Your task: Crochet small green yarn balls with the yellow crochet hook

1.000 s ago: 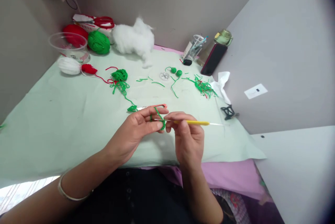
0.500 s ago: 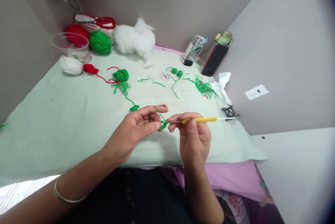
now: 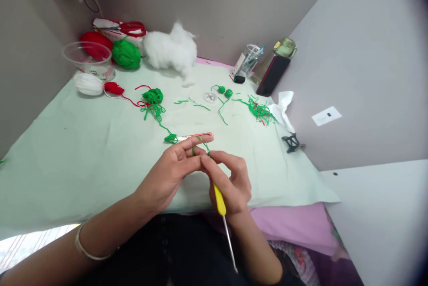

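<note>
Pinching a small green piece [image 3: 208, 154] between thumb and fingers, the left hand [image 3: 170, 167] holds it over the near part of the bench [image 3: 100, 165], forefinger stretched out with a green strand [image 3: 202, 142] running across it. The right hand [image 3: 234, 183] has its thumb and forefinger together at the same spot, and the yellow-handled hook [image 3: 220, 201] slants down from under that thumb, one metal end pointing back toward the person's body. How much of the piece is made is mostly covered by the fingers; the little that shows suggests an early stage. Beyond the hands, two green balls [image 3: 229, 93] lie side by side and look nearly done, with yarn tails left on them. Plenty of yarn seems to remain in the loose green bundle [image 3: 153, 96], while a pile of cut ends [image 3: 259, 111] suggests a good deal of trimming done.
</note>
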Motion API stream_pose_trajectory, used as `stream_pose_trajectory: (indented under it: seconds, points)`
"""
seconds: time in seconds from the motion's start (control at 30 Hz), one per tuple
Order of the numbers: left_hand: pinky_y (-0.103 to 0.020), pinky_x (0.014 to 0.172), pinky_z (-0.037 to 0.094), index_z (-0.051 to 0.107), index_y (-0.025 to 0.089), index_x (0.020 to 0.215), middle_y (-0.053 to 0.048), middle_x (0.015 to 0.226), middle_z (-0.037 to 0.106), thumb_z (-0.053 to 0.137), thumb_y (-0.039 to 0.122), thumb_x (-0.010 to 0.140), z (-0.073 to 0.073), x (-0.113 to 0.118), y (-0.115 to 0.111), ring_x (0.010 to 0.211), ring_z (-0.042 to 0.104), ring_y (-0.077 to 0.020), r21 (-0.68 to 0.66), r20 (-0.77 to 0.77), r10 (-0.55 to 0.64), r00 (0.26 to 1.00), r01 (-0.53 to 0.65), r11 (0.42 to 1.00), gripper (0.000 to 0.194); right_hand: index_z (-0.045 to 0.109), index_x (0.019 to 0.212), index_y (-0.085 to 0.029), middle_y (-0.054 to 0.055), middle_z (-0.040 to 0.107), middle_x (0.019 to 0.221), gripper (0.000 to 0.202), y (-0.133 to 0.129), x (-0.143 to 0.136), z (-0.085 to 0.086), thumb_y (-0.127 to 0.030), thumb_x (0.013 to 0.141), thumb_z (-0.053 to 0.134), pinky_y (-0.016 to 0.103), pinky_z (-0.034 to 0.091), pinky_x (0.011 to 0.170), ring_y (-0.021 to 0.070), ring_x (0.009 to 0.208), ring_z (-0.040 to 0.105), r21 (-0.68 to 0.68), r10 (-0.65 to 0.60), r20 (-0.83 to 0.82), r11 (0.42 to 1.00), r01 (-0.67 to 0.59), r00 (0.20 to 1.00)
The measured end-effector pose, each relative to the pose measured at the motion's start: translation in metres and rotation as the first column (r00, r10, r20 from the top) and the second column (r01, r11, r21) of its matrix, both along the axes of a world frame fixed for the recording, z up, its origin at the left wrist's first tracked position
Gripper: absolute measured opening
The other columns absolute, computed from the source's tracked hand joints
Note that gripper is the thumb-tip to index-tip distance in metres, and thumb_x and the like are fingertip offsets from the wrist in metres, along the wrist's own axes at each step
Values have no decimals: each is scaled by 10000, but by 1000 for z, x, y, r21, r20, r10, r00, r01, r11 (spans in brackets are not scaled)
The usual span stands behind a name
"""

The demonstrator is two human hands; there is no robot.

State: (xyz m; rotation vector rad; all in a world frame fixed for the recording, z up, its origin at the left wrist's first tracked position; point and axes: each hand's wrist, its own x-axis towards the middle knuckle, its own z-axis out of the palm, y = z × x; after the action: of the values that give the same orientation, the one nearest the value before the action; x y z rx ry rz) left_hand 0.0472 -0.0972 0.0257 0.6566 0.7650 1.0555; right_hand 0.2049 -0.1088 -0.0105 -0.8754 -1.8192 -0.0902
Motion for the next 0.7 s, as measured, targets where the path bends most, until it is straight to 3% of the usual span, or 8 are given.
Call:
stream_pose_trajectory:
  seconds: [0.1, 0.17, 0.23, 0.33, 0.43, 0.6, 0.63, 0.7]
  points:
    - [-285, 865, 526, 791, 181, 1201, -84, 1129, 716, 785, 238, 847, 0, -2, 3, 920, 623, -161, -84, 91, -39, 995, 46, 995, 359, 742, 1195, -295, 58, 742, 1023, 292, 2, -1, 5, -146, 998, 587, 370, 614, 720, 204, 887, 715, -138, 48, -234, 987, -82, 971]
    - [-281, 871, 528, 803, 179, 1173, -91, 1207, 716, 780, 222, 852, 1, -4, 4, 921, 618, -151, -70, 76, -21, 997, 26, 997, 325, 748, 1109, -267, 38, 721, 900, 253, 5, -1, 12, -178, 1037, 523, 350, 578, 651, 169, 743, 671, -235, 89, -477, 946, -224, 874]
    - [-310, 922, 523, 804, 193, 1178, -81, 1163, 732, 781, 223, 857, 2, -5, 3, 959, 634, -172, -23, 41, -20, 999, 21, 1000, 323, 752, 1047, -256, 32, 721, 880, 227, 7, -2, 18, -214, 1042, 530, 345, 564, 637, 158, 703, 647, -273, 117, -585, 903, -331, 803]
    - [-363, 998, 489, 805, 216, 1174, -64, 1061, 753, 808, 245, 848, 2, -2, 0, 1027, 654, -217, 42, -38, 5, 999, -3, 999, 328, 761, 1043, -254, 49, 761, 958, 203, 9, -6, 22, -229, 1030, 560, 358, 594, 674, 179, 778, 686, -308, 137, -558, 882, -357, 818]
    - [-350, 977, 482, 801, 233, 1175, -59, 1097, 759, 852, 267, 820, 2, 2, -2, 1035, 655, -215, 56, -77, 61, 995, -57, 997, 361, 765, 1100, -268, 50, 767, 988, 242, 7, -8, 17, -167, 1025, 558, 345, 613, 693, 179, 837, 713, -303, 118, -486, 907, -293, 866]
    - [-264, 887, 533, 794, 196, 1194, -75, 1161, 741, 808, 256, 850, -2, 5, 1, 1006, 654, -170, -66, 113, 0, 994, 8, 998, 350, 752, 1230, -314, 64, 751, 1095, 355, 4, -7, 7, -113, 945, 687, 357, 633, 738, 206, 960, 729, -89, 46, -194, 994, -64, 980]
    - [-242, 860, 542, 803, 186, 1176, -79, 1194, 732, 796, 239, 854, -3, 4, 2, 973, 649, -151, -86, 138, -7, 990, 19, 996, 327, 751, 1226, -313, 57, 754, 1079, 349, 4, -6, 8, -111, 952, 674, 353, 629, 730, 201, 944, 729, -93, 46, -194, 994, -65, 980]
    - [-200, 798, 552, 827, 182, 1117, -73, 1258, 716, 788, 192, 844, -6, 1, 6, 875, 625, -105, -110, 155, 20, 988, -3, 994, 276, 763, 1159, -293, 36, 751, 990, 285, 5, -2, 14, -121, 994, 606, 330, 606, 697, 169, 844, 716, -175, 58, -347, 977, -125, 936]
